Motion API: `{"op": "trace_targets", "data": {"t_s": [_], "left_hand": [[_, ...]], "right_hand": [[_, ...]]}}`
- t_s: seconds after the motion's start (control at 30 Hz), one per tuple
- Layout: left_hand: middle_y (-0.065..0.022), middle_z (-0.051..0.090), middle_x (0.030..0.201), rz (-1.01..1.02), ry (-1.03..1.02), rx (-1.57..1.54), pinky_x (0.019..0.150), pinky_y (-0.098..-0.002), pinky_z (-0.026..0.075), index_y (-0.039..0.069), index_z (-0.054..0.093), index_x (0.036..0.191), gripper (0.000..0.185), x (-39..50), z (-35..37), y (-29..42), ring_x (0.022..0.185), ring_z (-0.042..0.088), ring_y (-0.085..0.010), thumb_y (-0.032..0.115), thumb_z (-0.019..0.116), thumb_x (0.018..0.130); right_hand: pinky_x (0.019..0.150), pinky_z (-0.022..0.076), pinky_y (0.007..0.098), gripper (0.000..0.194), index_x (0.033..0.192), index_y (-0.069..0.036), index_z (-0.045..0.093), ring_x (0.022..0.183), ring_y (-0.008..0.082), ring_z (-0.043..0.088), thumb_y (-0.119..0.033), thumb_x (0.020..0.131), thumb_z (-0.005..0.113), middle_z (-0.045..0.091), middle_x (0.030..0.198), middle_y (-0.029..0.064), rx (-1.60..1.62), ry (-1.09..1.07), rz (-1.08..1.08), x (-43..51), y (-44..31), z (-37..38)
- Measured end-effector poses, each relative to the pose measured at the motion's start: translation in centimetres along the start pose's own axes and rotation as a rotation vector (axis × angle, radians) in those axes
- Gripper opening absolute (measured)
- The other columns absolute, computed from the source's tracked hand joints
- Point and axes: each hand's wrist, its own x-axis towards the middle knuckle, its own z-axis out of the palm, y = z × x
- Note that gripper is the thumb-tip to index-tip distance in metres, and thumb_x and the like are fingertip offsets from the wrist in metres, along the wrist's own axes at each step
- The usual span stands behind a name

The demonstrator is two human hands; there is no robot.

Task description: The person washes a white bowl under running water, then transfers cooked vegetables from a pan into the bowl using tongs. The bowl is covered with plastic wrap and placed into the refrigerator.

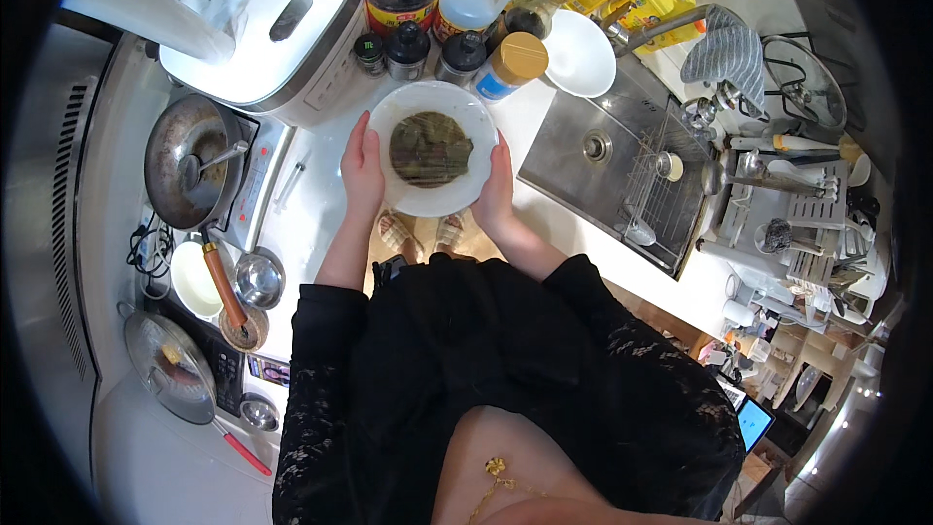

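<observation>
Between both hands is a white plate (436,203), held level in front of the body at counter height. A dark green-brown, leafy-looking food (431,149) lies in its middle, under what looks like shiny clear film. My left hand (362,164) grips the plate's left rim, thumb on the near side. My right hand (498,186) supports the right rim, with its fingers partly hidden beneath. Just beyond the plate stand a gold-lidded jar (510,65) and dark-capped seasoning bottles (407,51).
At the left, a wok (193,160) with a ladle sits on a burner, behind it a white appliance (262,22). A steel sink (561,153) with a wire rack lies right; a white bowl (580,55) stands at its back edge. A syringe (290,186) lies on the counter.
</observation>
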Motion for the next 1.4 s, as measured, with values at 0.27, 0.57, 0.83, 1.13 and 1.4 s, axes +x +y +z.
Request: {"op": "trace_targets", "data": {"t_s": [0.27, 0.57, 0.83, 1.13, 1.4], "left_hand": [[-0.0069, 0.054, 0.111, -0.293, 0.032, -0.343, 0.085, -0.0273, 0.044, 0.003, 0.045, 0.125, 0.037, -4.0, -0.3, 0.1, 0.099, 0.053, -0.0139, 0.028, 0.046, 0.097], [-0.0074, 0.055, 0.106, -0.163, -0.075, 0.004, 0.073, -0.0267, 0.048, 0.006, 0.043, 0.129, 0.043, 1.4, -2.4, 0.2, 0.085, 0.057, -0.0142, 0.033, 0.047, 0.096], [-0.0134, 0.064, 0.076, 0.043, -0.020, 0.364, 0.066, -0.0308, 0.047, 0.000, 0.065, 0.095, 0.024, 1.9, 0.5, 0.0, 0.067, 0.060, -0.0195, 0.021, 0.056, 0.090], [-0.0144, 0.058, 0.063, 0.056, 0.026, 0.431, 0.056, -0.0331, 0.044, -0.001, 0.064, 0.084, 0.026, -0.5, -1.4, 0.9, 0.054, 0.053, -0.0213, 0.023, 0.056, 0.090], [-0.0024, 0.054, 0.057, 0.016, -0.022, 0.250, 0.049, -0.0238, 0.038, 0.001, 0.058, 0.072, 0.026, 0.3, -3.3, 1.3, 0.052, 0.048, -0.0080, 0.020, 0.058, 0.091]], "right_hand": [[0.096, 0.0406, 0.0408, 0.048, 0.128, -0.001, 0.044, 0.112, 0.0283, 0.052, -0.037, 0.097, 0.038, 0.054, 0.123, 0.0150, 0.050, 0.025, 0.483, 4.4, -2.5, -2.1], [0.070, 0.0478, 0.0246, 0.044, 0.100, -0.004, 0.057, 0.074, 0.0131, 0.058, -0.044, 0.097, 0.038, 0.061, 0.085, 0.0031, -0.847, 0.236, 0.283, 2.9, -7.0, -6.7], [0.087, 0.0455, 0.0348, 0.050, 0.121, 0.002, 0.047, 0.098, 0.0194, 0.056, -0.041, 0.099, 0.033, 0.057, 0.115, 0.0112, -0.131, 0.243, 0.159, -3.4, 0.0, -3.5], [0.068, 0.0478, 0.0264, 0.032, 0.095, 0.000, 0.062, 0.073, 0.0123, 0.059, -0.030, 0.095, 0.050, 0.065, 0.086, 0.0063, -0.047, 0.359, 0.147, 1.8, -0.1, -3.8], [0.071, 0.0482, 0.0268, 0.017, 0.101, -0.001, 0.060, 0.083, 0.0154, 0.059, -0.013, 0.089, 0.058, 0.061, 0.089, 0.0061, -0.148, 0.409, 0.059, 2.1, -3.3, -2.7]]}}
